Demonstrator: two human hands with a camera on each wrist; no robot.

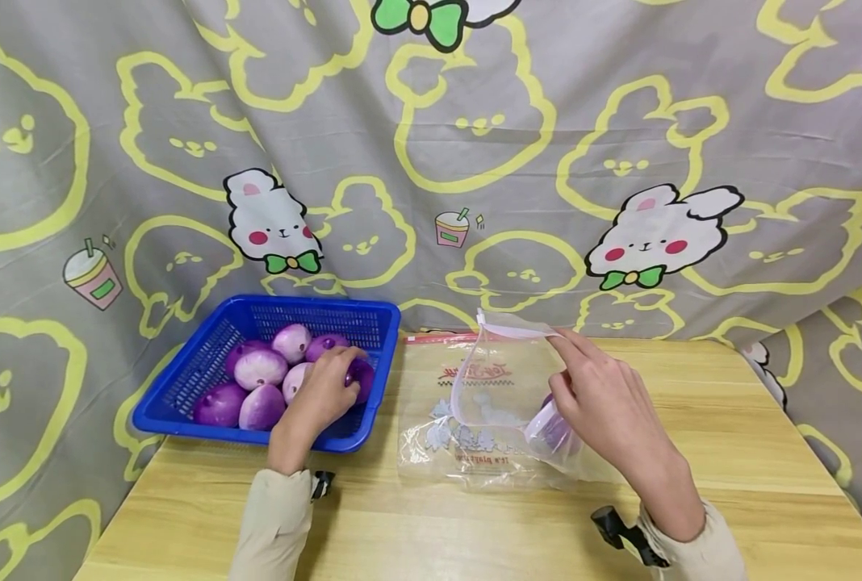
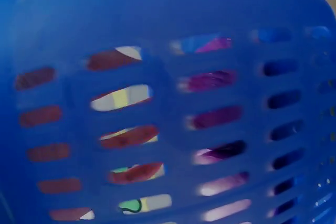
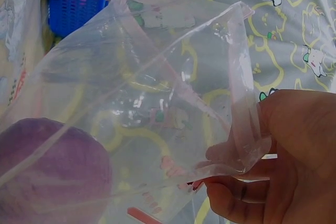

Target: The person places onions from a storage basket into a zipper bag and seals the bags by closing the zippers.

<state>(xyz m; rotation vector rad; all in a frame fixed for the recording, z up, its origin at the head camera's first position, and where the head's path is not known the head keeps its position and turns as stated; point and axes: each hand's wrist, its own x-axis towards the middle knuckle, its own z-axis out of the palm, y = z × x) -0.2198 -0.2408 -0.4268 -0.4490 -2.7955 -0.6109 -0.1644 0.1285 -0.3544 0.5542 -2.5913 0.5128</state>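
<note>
Inside the blue basket (image 1: 156, 403) my left hand (image 1: 324, 391) grips a dark purple onion (image 1: 361, 381) at the right side, fingers curled over it. Several purple and white onions (image 1: 260, 369) lie around that hand. To the right, my right hand (image 1: 605, 399) pinches the rim of a clear zip bag (image 1: 504, 407), whose mouth gapes toward the left. One purple onion (image 3: 55, 171) sits in this bag, seen through the plastic in the right wrist view. The left wrist view shows mostly the slotted basket wall (image 2: 168, 129), which hides the left hand there.
Another flat plastic bag with a red zip strip (image 1: 445, 339) and printed figures lies under the held bag on the wooden table (image 1: 416, 524). A grey curtain (image 1: 431, 161) with yellow outlines hangs behind and beside the table.
</note>
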